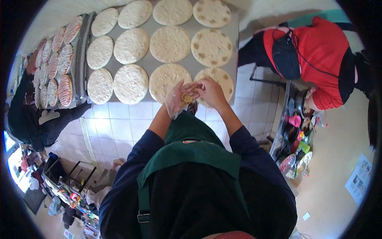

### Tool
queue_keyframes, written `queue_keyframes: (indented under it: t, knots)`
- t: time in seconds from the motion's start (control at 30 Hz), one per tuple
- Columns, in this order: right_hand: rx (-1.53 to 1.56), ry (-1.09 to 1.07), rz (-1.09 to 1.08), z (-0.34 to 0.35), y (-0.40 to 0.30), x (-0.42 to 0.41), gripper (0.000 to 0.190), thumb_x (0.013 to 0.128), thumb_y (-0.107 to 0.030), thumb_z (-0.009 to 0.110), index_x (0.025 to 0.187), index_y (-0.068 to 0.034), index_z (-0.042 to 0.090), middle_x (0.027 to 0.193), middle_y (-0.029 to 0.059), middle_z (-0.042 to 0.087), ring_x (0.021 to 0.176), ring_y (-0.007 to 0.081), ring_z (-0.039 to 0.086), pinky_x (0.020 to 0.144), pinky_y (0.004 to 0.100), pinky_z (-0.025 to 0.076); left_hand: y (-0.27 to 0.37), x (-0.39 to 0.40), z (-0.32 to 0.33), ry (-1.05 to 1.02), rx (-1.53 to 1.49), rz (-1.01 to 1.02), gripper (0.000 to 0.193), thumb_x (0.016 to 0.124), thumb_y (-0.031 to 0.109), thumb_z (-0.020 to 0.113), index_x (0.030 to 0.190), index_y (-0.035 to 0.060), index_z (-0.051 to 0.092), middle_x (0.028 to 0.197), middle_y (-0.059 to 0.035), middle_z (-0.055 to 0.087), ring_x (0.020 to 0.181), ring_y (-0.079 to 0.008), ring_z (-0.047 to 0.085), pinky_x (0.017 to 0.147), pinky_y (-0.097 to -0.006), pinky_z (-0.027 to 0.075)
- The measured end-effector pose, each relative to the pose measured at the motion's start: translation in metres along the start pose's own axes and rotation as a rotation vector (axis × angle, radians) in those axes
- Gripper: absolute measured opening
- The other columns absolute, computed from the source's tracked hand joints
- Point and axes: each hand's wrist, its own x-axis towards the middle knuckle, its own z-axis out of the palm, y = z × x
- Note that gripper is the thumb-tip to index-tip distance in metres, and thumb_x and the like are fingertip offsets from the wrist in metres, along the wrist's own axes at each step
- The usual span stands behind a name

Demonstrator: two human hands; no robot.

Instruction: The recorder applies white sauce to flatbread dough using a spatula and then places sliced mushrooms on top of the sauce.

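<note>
My left hand (182, 97), in a clear plastic glove, lies palm up holding several small brownish round pieces (187, 99). The fingertips of my right hand (209, 92) touch the pieces at the left hand's fingers. Both hands are above the near edge of a table bearing rows of flat round dough bases. Beneath the right hand is a base (219, 78) with brownish round pieces set near its rim. Two more bases farther up that column, the middle one (212, 47) and the far one (212, 13), carry similar pieces. A pale-topped base (168, 79) lies partly under my left hand.
Left of the grey table (191, 62), another surface holds red-and-white topped oval bases (65, 89), with a person in dark clothes (32, 116) beside it. At right, a person in a red top (320, 56) reaches into a pot (299, 103) on a side table with bowls and cups.
</note>
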Motion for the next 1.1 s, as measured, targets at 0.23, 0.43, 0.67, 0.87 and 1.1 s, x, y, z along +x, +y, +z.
queue_keyframes:
  t: [0.23,0.43,0.67,0.87,1.1]
  knots:
    - [0.408,-0.026,0.038,-0.003,-0.008,0.111,0.018,0.080,-0.014,0.073,0.094,-0.003,0.070,0.075,0.0100,0.068,0.066,0.0171,0.064,0.063,0.0296,0.050,0.087,0.015,0.013,0.046,-0.120,0.128,0.066,0.101,0.045,0.032,0.141,-0.0089,0.031,0.142,-0.0254,0.042,0.129,-0.0345,0.045,0.111,-0.0428,0.035]
    - [0.323,0.156,0.043,0.000,0.006,0.269,0.018,0.083,-0.018,0.070,0.093,-0.003,0.070,0.075,0.0082,0.069,0.066,0.0158,0.063,0.065,0.0294,0.050,0.195,0.039,0.000,0.033,-0.200,0.243,0.062,0.102,0.039,0.030,0.143,-0.0085,0.027,0.147,-0.0281,0.033,0.137,-0.0380,0.035,0.114,-0.0421,0.032]
    - [-0.236,0.015,0.082,0.024,-0.013,0.364,0.017,0.079,-0.021,0.072,0.090,-0.008,0.071,0.081,0.0099,0.070,0.076,0.0263,0.068,0.069,0.0382,0.051,0.291,0.069,-0.020,0.054,-0.330,0.310,0.061,0.102,0.038,0.031,0.144,-0.0063,0.025,0.146,-0.0289,0.034,0.135,-0.0381,0.038,0.113,-0.0436,0.033]
    - [-0.467,0.046,0.057,0.023,-0.031,0.381,0.016,0.078,-0.021,0.072,0.086,-0.007,0.069,0.083,0.0110,0.070,0.077,0.0276,0.067,0.069,0.0400,0.051,0.323,0.095,-0.024,0.044,-0.316,0.313,0.062,0.102,0.039,0.030,0.144,-0.0064,0.025,0.146,-0.0284,0.035,0.135,-0.0384,0.037,0.113,-0.0437,0.033]
    - [0.199,0.040,0.046,0.026,-0.111,0.337,0.018,0.080,-0.018,0.075,0.089,-0.003,0.068,0.082,0.0068,0.069,0.070,0.0159,0.063,0.065,0.0279,0.050,0.332,0.118,-0.026,-0.005,-0.326,0.395,0.060,0.102,0.038,0.027,0.145,-0.0046,0.027,0.148,-0.0255,0.033,0.139,-0.0350,0.034,0.115,-0.0430,0.030]
